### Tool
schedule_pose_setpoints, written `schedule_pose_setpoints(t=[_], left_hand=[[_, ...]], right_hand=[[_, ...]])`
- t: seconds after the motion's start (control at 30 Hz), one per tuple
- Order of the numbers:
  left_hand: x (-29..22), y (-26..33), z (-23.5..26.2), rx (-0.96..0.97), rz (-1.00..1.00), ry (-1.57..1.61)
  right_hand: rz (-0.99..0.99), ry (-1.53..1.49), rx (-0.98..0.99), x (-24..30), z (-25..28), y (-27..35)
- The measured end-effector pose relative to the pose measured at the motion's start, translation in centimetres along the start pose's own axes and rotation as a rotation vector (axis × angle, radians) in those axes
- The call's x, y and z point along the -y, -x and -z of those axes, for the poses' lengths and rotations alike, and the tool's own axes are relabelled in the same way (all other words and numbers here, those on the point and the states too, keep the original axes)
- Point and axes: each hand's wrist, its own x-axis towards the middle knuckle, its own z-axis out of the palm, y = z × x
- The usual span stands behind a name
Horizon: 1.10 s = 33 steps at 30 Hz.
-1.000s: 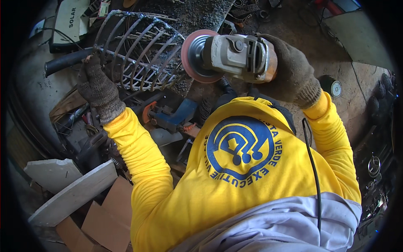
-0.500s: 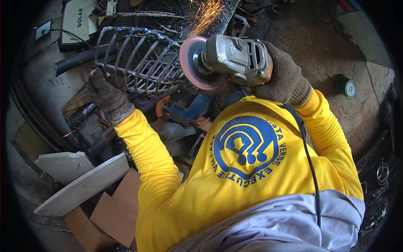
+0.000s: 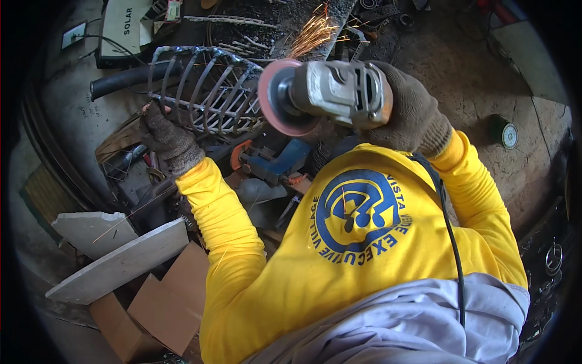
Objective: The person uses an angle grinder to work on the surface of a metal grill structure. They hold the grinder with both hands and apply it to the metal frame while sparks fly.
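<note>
A welded metal frame of curved bars [image 3: 213, 73] lies at the upper left, its ribs bent round like a basket. My left hand [image 3: 167, 134], in a brown knit glove, has its fingers closed on the frame's near left end. In my right hand [image 3: 411, 109], gloved alike, is an angle grinder [image 3: 339, 91] gripped by its body. Its reddish disc [image 3: 280, 100] meets the right end of the frame, and orange sparks [image 3: 313, 33] fly up and away from there. The exact contact spot is hidden behind the disc.
A black cord [image 3: 450, 230] runs down over my yellow sleeve and shirt. A black tube [image 3: 130, 82] and a pale box [image 3: 121, 27] lie past the frame. Below it sits a blue clamp-like tool [image 3: 282, 159]. Boards [image 3: 121, 261], cardboard [image 3: 173, 303] and a green can [image 3: 502, 132] are around.
The whole scene has shifted slightly right and down in view. The grinder and disc stay at the frame's right end, still throwing sparks. Both hands keep their holds.
</note>
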Motion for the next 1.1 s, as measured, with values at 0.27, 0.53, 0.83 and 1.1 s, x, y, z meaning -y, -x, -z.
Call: schedule_pose_setpoints(t=[0.27, 0.53, 0.83, 1.1], left_hand=[[-2.2, 1.0, -1.7, -0.022, 0.123, 0.133], [-2.3, 1.8, -1.4, -0.009, -0.110, -0.179], [-5.4, 3.1, -3.2, 0.065, -0.313, -0.265], [-3.2, 2.2, -1.5, 0.069, -0.583, -0.399]], right_hand=[[0.095, 0.420, -0.057, 3.7, 1.7, 0.5], [-0.028, 0.530, 0.115, 6.3, 4.1, 1.8], [-0.039, 0.690, 0.089, 8.0, 4.3, 0.7], [0.002, 0.728, 0.128, 9.0, 5.3, 0.0]])
